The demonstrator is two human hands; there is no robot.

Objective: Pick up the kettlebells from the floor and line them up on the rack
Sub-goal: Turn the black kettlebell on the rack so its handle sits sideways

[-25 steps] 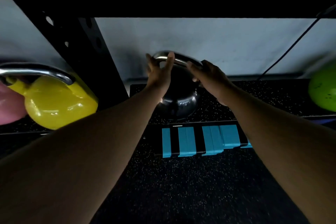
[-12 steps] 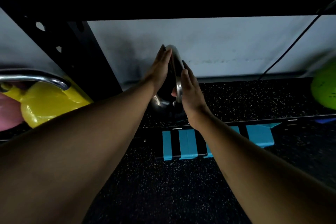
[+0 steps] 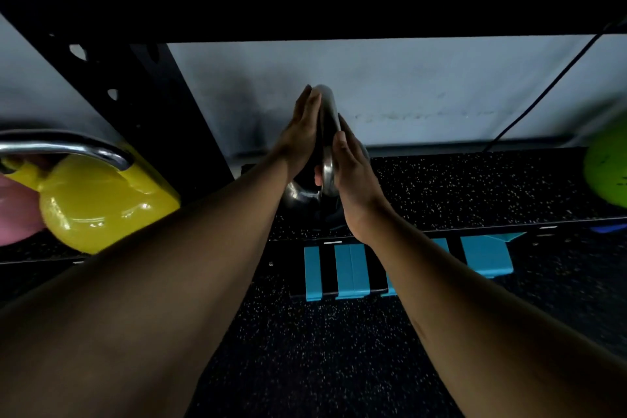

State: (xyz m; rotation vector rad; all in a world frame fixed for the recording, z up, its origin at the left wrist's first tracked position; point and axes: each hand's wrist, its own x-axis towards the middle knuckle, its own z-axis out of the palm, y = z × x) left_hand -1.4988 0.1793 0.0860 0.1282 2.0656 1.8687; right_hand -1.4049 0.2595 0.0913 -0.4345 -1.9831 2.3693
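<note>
Kettlebell (image 3: 305, 195): a dark, shiny one, sitting on the speckled shelf (image 3: 458, 190) of the rack, roughly in the middle of the view, close to the pale wall (image 3: 390, 85) behind it.
Handle (image 3: 329, 132): polished metal, turned edge-on to the camera so it reads as a narrow upright loop above the dark body.
Left hand (image 3: 300, 136): flat against the left side of the handle, fingers straight and together, tips reaching to the top of the loop; nothing is curled around the metal.
Right hand (image 3: 354, 173): flat against the right side of the handle, a little lower than the left, fingers extended and pointing up; palm pressed to the metal rather than gripping it.
Hold: the handle is sandwiched between the two open palms; whether the bell's full weight rests on the shelf is hard to tell, since its base is in shadow.
Yellow kettlebell (image 3: 101, 204): on the shelf section to the left, beyond a black upright post (image 3: 163, 105), with a steel handle across its top.
Pink kettlebell (image 3: 13, 214): touching the yellow one, at the left edge, mostly cut off.
Green kettlebell (image 3: 607, 170): far right on the same shelf as the dark one, well apart from it.
Blue strips (image 3: 353, 268): on the front edge below the shelf, under the forearms.
Floor (image 3: 322, 356): dark speckled rubber.
</note>
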